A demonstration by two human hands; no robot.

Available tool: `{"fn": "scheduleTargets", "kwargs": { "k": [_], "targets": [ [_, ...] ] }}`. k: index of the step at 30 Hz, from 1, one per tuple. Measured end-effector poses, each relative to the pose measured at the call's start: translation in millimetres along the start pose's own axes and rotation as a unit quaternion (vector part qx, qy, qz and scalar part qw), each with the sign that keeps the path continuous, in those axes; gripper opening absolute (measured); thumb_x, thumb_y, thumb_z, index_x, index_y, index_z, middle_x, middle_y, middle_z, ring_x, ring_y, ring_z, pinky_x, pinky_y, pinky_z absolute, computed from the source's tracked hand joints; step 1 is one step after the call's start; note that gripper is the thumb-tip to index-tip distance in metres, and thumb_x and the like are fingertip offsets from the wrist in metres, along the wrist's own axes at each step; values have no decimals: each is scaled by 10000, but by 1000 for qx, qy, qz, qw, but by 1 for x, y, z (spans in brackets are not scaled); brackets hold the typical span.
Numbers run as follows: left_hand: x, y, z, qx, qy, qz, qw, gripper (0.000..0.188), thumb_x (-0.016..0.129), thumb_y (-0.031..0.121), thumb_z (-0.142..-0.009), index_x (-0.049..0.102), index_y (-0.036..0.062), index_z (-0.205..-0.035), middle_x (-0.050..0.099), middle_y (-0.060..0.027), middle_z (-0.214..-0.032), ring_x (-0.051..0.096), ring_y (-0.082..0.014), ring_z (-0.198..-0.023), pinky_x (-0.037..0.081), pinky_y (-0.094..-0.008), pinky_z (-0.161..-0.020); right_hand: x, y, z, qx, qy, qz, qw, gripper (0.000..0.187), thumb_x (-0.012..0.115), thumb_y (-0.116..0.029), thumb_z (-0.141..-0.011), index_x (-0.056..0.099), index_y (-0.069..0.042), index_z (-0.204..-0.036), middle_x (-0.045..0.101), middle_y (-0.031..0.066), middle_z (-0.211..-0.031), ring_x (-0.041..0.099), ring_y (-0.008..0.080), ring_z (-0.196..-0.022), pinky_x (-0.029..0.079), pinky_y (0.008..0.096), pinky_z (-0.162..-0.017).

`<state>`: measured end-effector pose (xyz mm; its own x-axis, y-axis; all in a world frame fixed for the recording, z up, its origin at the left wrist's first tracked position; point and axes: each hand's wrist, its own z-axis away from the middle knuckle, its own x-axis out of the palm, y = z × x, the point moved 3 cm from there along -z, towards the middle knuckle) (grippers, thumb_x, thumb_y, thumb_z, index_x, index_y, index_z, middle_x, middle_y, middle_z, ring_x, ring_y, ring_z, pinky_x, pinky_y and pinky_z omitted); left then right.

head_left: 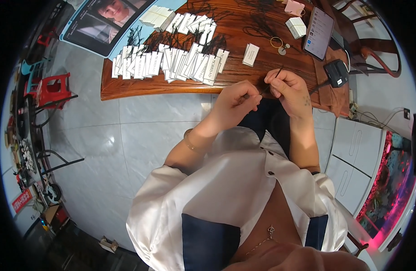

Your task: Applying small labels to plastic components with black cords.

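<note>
Close to the table's front edge, my left hand (237, 101) has its fingers closed in a pinch. My right hand (290, 90) is also pinched, a little higher and to the right. A thin black cord (266, 89) runs between the two sets of fingertips, and a short end pokes up above the right fingers. Beyond my hands lies a small stack of white tags (250, 55). To the left, rows of white printed tags (181, 63) overlap one another, with black strings (212, 43) fanned out behind them.
Loose black cords (260, 22) spread over the wooden table (233, 34). A white tag stack (296, 28), a gold ring (276, 42), a phone (318, 34) and a black device (336, 73) sit at the right. More tags (157, 18) are piled at the far left, beside a large picture board (106, 22).
</note>
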<state>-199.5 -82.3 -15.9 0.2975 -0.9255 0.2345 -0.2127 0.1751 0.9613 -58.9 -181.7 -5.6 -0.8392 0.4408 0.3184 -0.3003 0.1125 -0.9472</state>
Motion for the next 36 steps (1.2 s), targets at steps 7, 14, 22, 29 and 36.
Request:
{"fn": "scheduleTargets", "kwargs": {
  "k": [7,14,22,29,36],
  "targets": [
    [-13,18,1,49,112,-282,952,162,618,91,-876,588,21,-1019,614,-58,-815,577,-139,-641,439,-260,-557,16,-7,-25,-66,35,258,963,121,671,-104,-832,641,10,-863,621,25,-872,522,64,-678,432,220,-613],
    [-38,27,-11,116,232,-589,766,302,694,107,-770,608,78,-1058,628,-85,-864,566,-275,-770,452,-376,-691,12,-12,-53,-172,73,595,782,409,749,-250,-717,639,-41,-1052,642,81,-1053,614,233,-850,477,350,-765],
    [-29,28,-9,170,233,-493,821,330,702,63,-766,596,50,-1078,591,-82,-1039,566,-220,-858,449,-305,-706,6,-13,-57,-191,71,653,729,564,790,-285,-653,607,-71,-1142,646,78,-1075,593,272,-945,454,376,-832],
    [-17,-4,-13,42,216,44,975,308,643,31,-824,564,15,-1122,590,-97,-1067,564,-205,-1022,459,-280,-825,-5,-19,-33,-179,103,537,818,587,811,-202,-632,591,-91,-1164,654,64,-1013,581,213,-830,451,337,-806],
    [-13,10,-19,161,124,-578,790,217,641,69,-792,622,51,-1007,613,-101,-1093,543,-313,-1080,365,-475,-983,-5,-17,-29,-240,100,506,823,578,807,-154,-633,576,-75,-1158,633,65,-1066,585,221,-877,447,340,-831]
  ]
}}
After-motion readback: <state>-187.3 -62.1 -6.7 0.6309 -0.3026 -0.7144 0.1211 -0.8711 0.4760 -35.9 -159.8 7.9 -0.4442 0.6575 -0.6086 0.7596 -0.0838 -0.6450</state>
